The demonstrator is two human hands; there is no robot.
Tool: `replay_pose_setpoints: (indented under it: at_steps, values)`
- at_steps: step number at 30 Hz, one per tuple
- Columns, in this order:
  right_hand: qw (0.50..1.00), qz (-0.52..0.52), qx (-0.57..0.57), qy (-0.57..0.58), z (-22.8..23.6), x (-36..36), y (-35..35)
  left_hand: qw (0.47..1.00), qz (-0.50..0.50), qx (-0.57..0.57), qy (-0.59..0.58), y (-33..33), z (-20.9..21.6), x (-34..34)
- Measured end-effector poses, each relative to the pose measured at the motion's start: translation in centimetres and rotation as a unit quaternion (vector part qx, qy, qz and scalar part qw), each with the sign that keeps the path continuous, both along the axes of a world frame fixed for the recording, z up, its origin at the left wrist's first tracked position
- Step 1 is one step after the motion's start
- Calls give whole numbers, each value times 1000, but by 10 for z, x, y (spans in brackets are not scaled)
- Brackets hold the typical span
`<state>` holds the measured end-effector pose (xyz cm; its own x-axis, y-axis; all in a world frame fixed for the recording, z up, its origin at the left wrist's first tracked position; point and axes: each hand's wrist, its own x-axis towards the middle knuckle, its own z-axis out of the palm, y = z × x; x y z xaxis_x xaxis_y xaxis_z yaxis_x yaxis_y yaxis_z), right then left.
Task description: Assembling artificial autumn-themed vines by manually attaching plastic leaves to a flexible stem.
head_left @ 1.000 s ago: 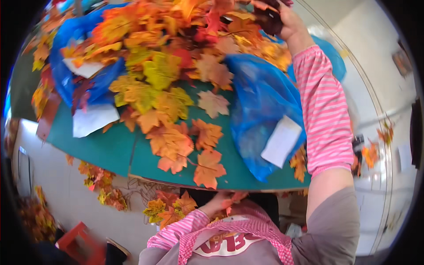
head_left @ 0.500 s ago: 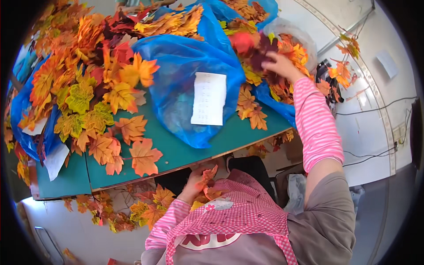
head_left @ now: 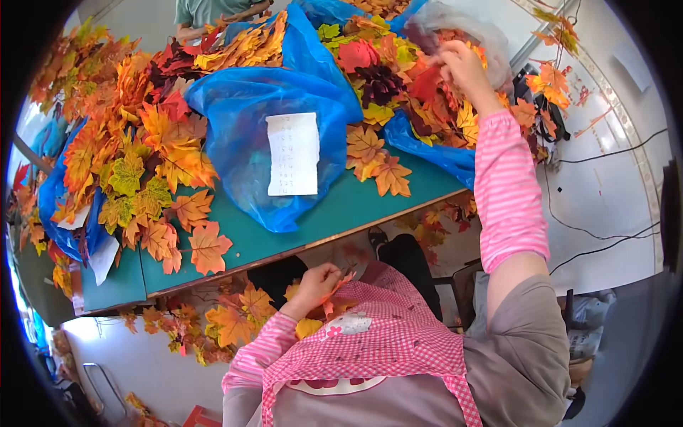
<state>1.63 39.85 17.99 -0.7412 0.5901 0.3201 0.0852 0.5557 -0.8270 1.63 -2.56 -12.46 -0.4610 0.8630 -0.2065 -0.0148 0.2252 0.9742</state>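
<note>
My left hand (head_left: 318, 286) is closed in front of the checked apron, with an orange artificial maple leaf (head_left: 343, 282) between its fingers. Other leaves hang beneath it. At the far right of the table, my right hand (head_left: 462, 70) is over a heap of loose artificial leaves, its fingers drawn together. Just below those fingertips is a red leaf (head_left: 425, 84); whether it is gripped is unclear. A dark maroon leaf cluster (head_left: 383, 83) and another red leaf (head_left: 357, 55) lie left of this hand.
On the green table (head_left: 263, 245) rests a blue plastic bag (head_left: 213, 107) with a white paper slip (head_left: 293, 154) on it. Orange leaf stacks (head_left: 249, 44) fill the left and back. Leaf garlands (head_left: 231, 327) hang below the table edge. Another person (head_left: 220, 10) is at the far side.
My right hand has moved back and up over the leaf heap. The left hand stays by the apron, its fingers now more visible. The whole view has shifted slightly.
</note>
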Motion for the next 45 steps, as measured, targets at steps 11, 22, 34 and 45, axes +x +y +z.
replay_pose_setpoints:
  at_steps: [11, 22, 34, 45]
  values:
    - [941, 27, 184, -282, -92, 43, -12, 954, -54, -61, 288, 8, 103, -14]
    - [949, 11, 177, -261, -105, 61, 5, 919, -38, -115, 376, 0, 103, -4]
    - [994, 40, -105, 19, -96, 96, 33, 931, -44, -107, 347, -20, 93, 1]
    - [997, 44, 57, 9, -139, 79, 28, 931, -67, -85, 348, -16, 91, 12]
